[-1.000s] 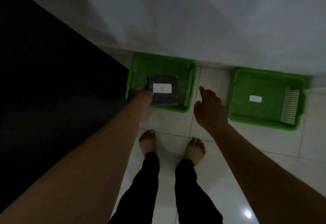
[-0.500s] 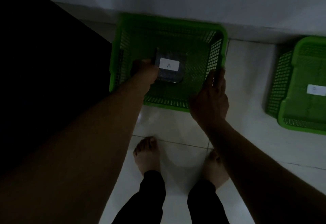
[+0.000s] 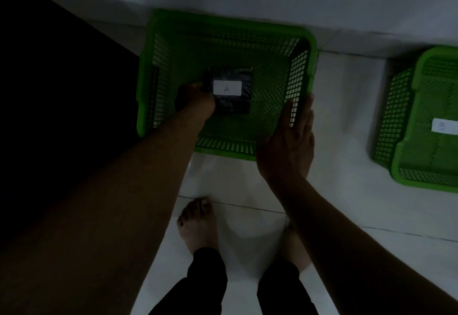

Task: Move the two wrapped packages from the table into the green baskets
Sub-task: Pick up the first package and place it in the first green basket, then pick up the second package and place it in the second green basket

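Nearest, our right hand lies flat and unclenched against the near right corner of the basket. Farther in, our left hand grips the package, a dark wrapped block labelled A, low inside. One delivery looks almost done; the right basket shows only a label.

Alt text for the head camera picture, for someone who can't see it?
A person's left hand lowers a dark wrapped package labelled A into a green basket on a tiled floor; the right hand steadies its corner.
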